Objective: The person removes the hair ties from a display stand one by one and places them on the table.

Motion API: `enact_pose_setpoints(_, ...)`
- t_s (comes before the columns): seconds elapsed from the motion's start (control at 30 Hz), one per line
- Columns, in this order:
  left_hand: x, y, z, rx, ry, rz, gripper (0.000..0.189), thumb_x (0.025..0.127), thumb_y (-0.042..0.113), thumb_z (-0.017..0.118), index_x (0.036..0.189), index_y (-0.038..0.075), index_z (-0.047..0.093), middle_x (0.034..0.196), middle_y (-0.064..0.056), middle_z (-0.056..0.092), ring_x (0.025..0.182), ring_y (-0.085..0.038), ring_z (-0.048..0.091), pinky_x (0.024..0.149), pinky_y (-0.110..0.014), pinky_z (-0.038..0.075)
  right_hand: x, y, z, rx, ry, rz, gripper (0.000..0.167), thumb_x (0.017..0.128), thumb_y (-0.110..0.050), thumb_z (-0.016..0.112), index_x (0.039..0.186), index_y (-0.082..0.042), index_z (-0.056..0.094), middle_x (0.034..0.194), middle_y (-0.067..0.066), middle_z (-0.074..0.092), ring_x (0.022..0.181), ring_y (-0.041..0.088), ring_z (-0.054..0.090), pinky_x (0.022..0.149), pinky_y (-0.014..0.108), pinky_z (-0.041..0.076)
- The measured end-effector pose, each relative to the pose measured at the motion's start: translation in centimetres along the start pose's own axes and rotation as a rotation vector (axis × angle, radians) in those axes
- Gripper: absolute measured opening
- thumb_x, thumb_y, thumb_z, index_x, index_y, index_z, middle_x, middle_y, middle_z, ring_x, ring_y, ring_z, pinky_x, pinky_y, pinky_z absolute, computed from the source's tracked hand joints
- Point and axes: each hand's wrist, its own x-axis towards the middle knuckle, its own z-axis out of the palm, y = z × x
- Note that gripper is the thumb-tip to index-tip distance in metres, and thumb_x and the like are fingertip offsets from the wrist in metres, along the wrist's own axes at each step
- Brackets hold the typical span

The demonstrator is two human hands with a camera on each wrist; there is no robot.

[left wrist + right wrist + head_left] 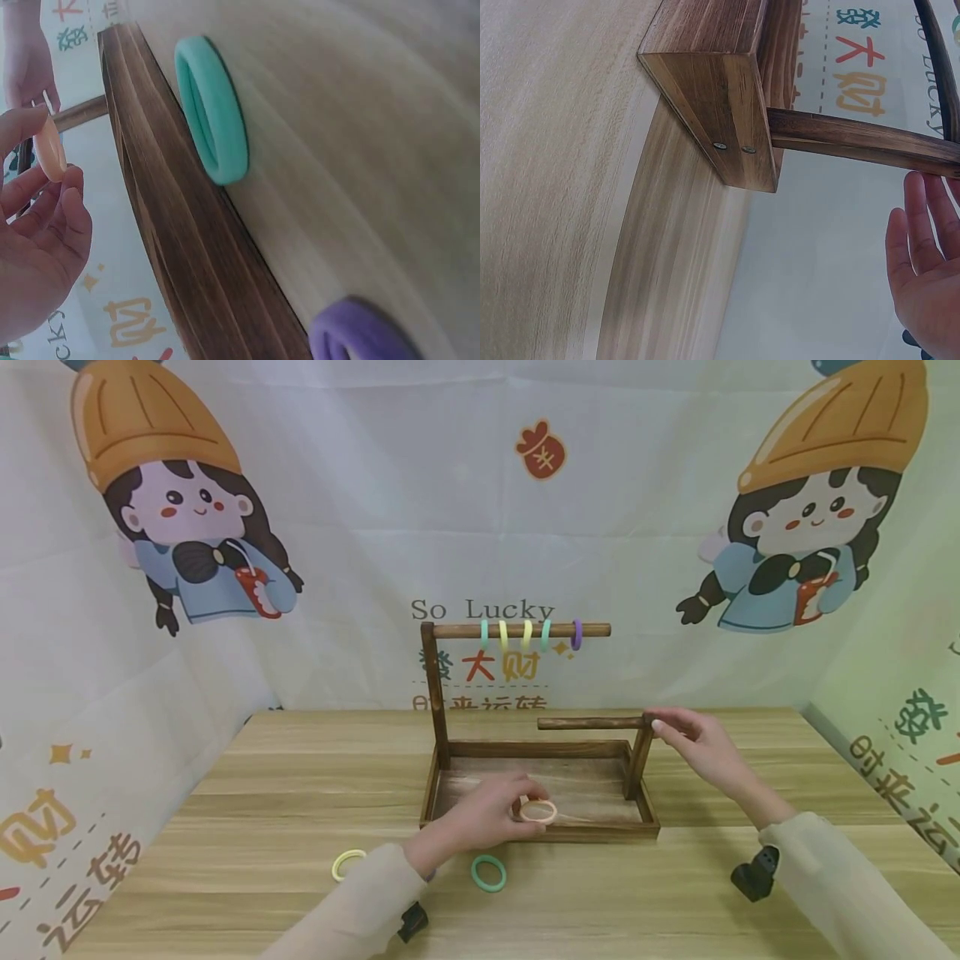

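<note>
My left hand [483,814] pinches a peach-orange ring [51,156] between thumb and fingers, above the front of a dark wooden stand's tray [555,834]. My right hand [701,747] touches the top of the stand's short post [639,764], its fingers fairly straight in the right wrist view. A bare short bar [588,723] extends left from that post. On the tall post's upper bar [457,631] hang several rings: green, yellow and a purple ring [577,635] nearest its free end.
On the table before the tray lie a green ring [489,873] and a yellow ring [348,865]. A purple ring [360,330] lies there too, mostly hidden by the left arm in the head view. A printed cloth [480,543] hangs behind the table.
</note>
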Motion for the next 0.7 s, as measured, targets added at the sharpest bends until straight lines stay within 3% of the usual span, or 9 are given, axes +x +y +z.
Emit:
enact_pose_setpoints(0.4,-0.3,1.2,1.4,0.039,-0.113,0.04,0.028,0.077,0.031,0.068,0.098,0.013,0.063,0.075,0.01,0.046,0.06,0.001,0.041,0.052,-0.008,0.034,0.0,0.0,0.0,-0.008,-0.006,0.014,0.036,0.093,-0.023,0.045,0.121,-0.001,0.052,0.117,0.015,0.053,0.095,0.005,0.051,0.075,0.018,0.045)
enact_pose_setpoints(0.57,-0.6,1.5,2.1,0.087,-0.172,0.039,0.029,0.076,0.033,0.068,0.097,0.014,0.063,0.08,0.01,0.05,0.064,0.001,0.04,0.055,-0.009,0.033,0.1,0.1,0.0,-0.019,-0.002,0.017,0.036,0.093,-0.024,0.045,0.12,0.0,0.052,0.116,0.015,0.054,0.095,0.005,0.052,0.075,0.017,0.045)
enact_pose_setpoints(0.7,-0.9,1.6,2.6,0.093,-0.209,0.053,0.031,0.076,0.035,0.068,0.097,0.013,0.063,0.084,0.01,0.052,0.068,0.001,0.041,0.056,-0.009,0.033,0.1,0.1,0.0,-0.022,-0.002,0.024,0.037,0.093,-0.025,0.045,0.119,0.0,0.052,0.116,0.015,0.054,0.098,0.014,0.052,0.075,0.018,0.045)
